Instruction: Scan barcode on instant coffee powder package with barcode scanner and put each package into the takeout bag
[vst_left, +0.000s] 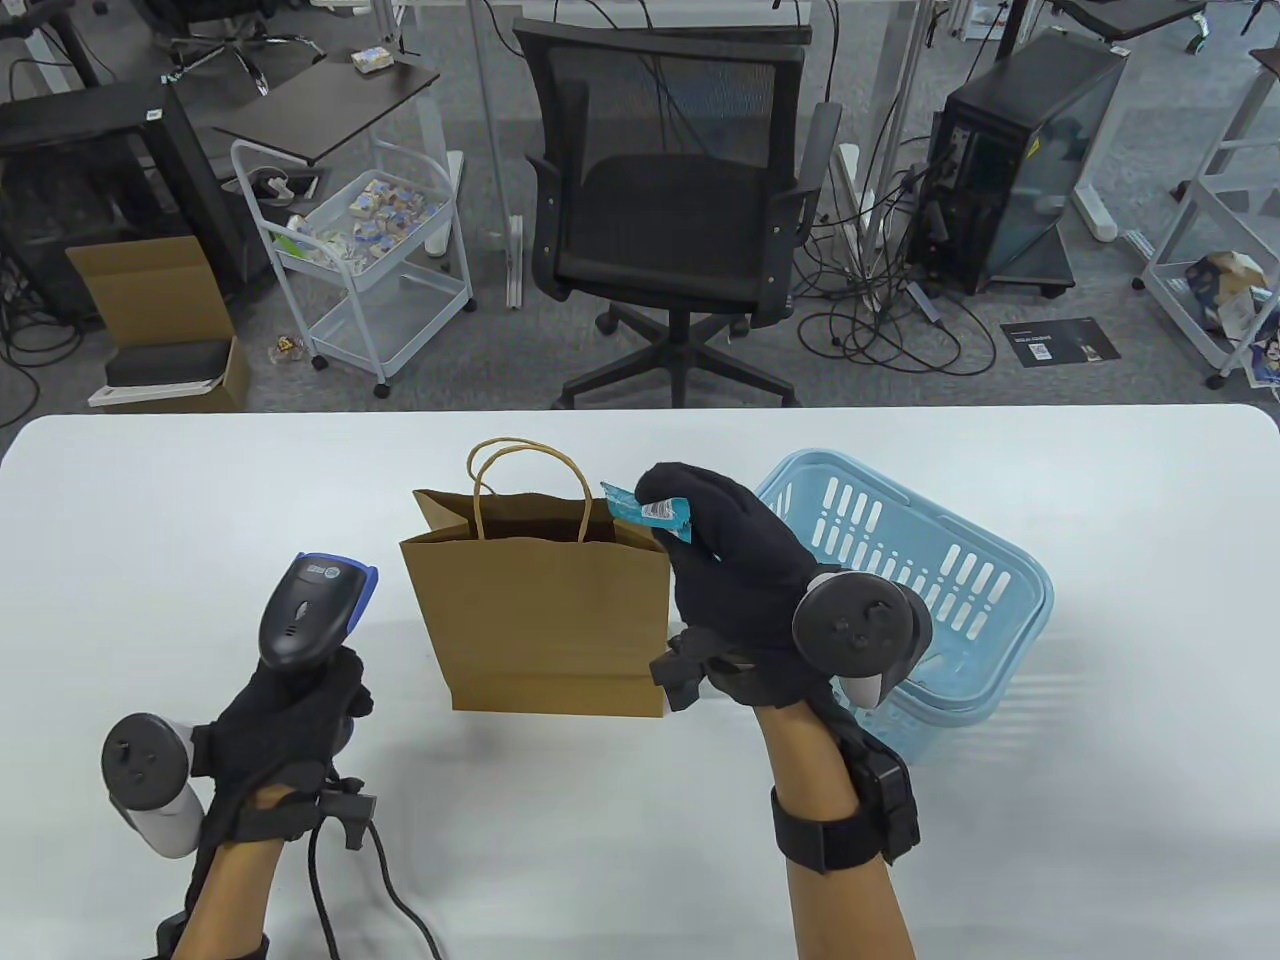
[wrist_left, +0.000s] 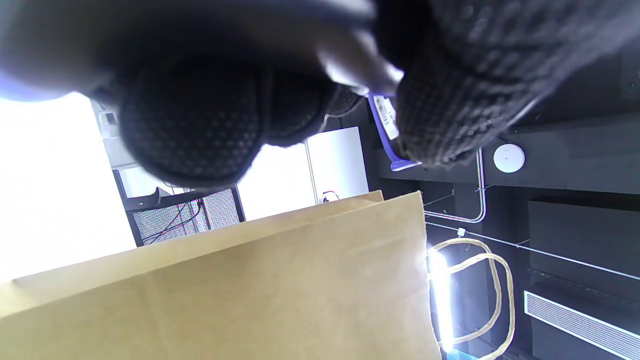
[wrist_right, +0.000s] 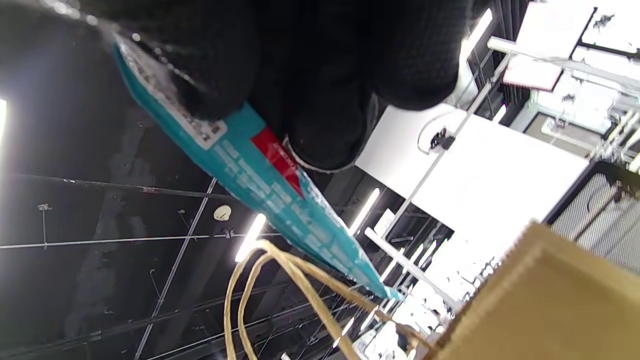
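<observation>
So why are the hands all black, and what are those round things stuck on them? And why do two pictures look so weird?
Those are a person's two hands in black sensor gloves. The round grey things are trackers strapped to the backs of the hands; the fingers don't hold them.

The big picture looks down at a white table. The other two come from small cameras on each wrist, tilted upward, so you see fingers close up and the ceiling.

On the table stand a brown paper bag and a light blue basket. The left hand grips a barcode scanner. The right hand pinches a teal coffee packet above the bag's right edge.
</observation>
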